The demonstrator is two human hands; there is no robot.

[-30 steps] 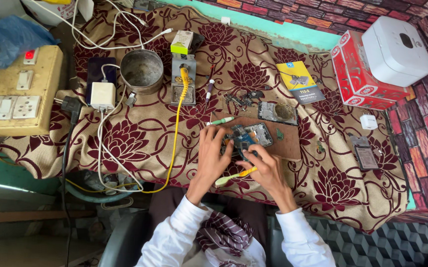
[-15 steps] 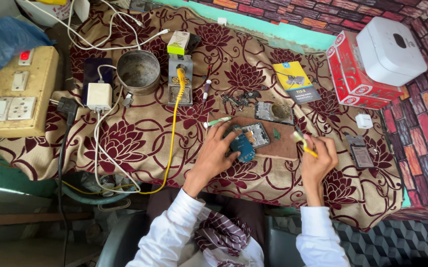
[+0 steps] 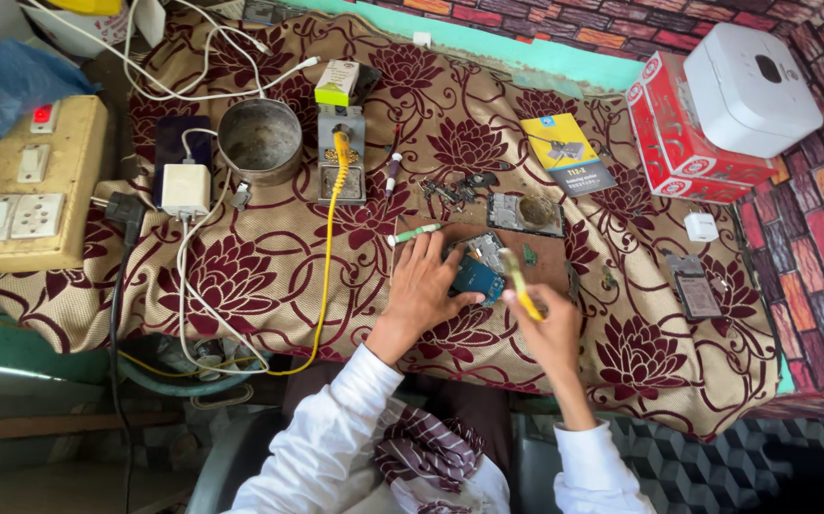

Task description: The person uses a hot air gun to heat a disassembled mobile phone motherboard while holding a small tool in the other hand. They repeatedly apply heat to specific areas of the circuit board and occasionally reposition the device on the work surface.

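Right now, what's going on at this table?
A person in white sleeves sits at a table under a maroon floral cloth. The left hand presses down a small blue circuit board on a brown mat. The right hand holds a yellow-handled tool over the board. A yellow soldering iron sits in its stand nearby.

Both arms wear long white sleeves, cuffs ending at the wrists; left sleeve [image 3: 322, 438] enters from 7 o'clock, right sleeve [image 3: 595, 471] from 5 o'clock. Left hand [image 3: 423, 286] and right hand [image 3: 550, 328] are bare: no gloves, rings or watch visible. A maroon-and-white patterned scarf [image 3: 426, 457] lies at 6 o'clock between the sleeves.
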